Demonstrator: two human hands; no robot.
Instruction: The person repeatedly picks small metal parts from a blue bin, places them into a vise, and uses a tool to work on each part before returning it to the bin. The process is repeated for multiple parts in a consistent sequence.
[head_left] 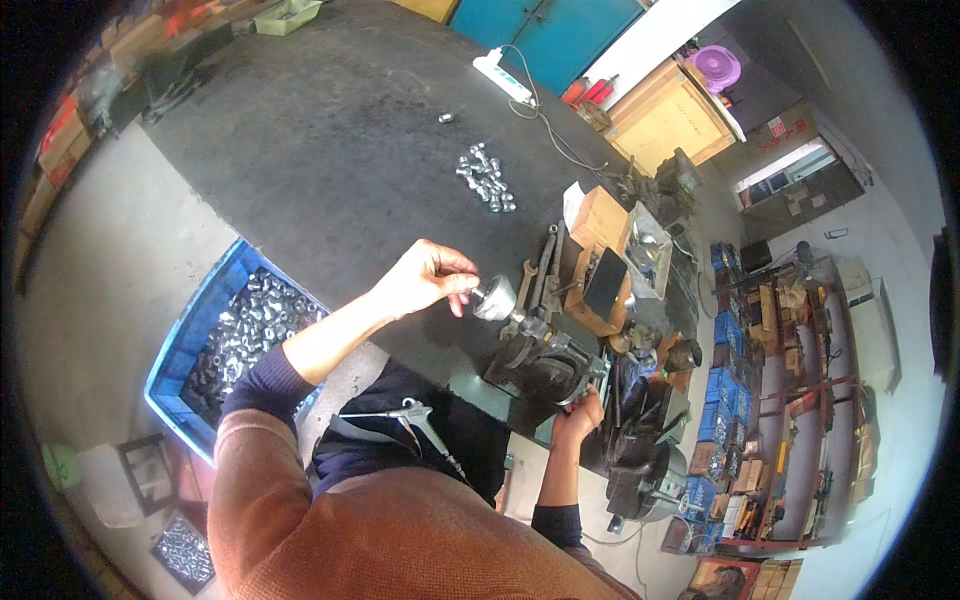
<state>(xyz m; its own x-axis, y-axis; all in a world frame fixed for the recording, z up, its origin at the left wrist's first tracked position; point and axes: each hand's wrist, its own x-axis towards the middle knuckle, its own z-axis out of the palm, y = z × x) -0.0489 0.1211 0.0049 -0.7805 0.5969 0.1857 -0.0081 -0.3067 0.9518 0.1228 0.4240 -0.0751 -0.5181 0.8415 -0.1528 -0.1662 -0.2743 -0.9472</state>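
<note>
My left hand (425, 280) is closed in a pinch at the open end of a silver, cup-shaped metal head (495, 298). Whatever small piece sits between its fingertips is mostly hidden. That head belongs to a dark metal bench fixture (545, 365), which stands at the table's near edge. My right hand (580, 415) is at the near right side of the fixture, its fingers curled beside a round part; what they grip is hidden. Beyond the left hand, a small pile of shiny metal fittings (487, 180) lies on the dark tabletop (310, 130), with one loose fitting (446, 117) farther off.
A blue bin (170, 365) full of metal fittings stands left of me. An air blow gun (415, 420) lies across my lap. Wrenches (545, 270), an opened cardboard box (600, 220) and a bench vise (640, 480) crowd the right side. A white power strip (503, 78) lies at the far edge.
</note>
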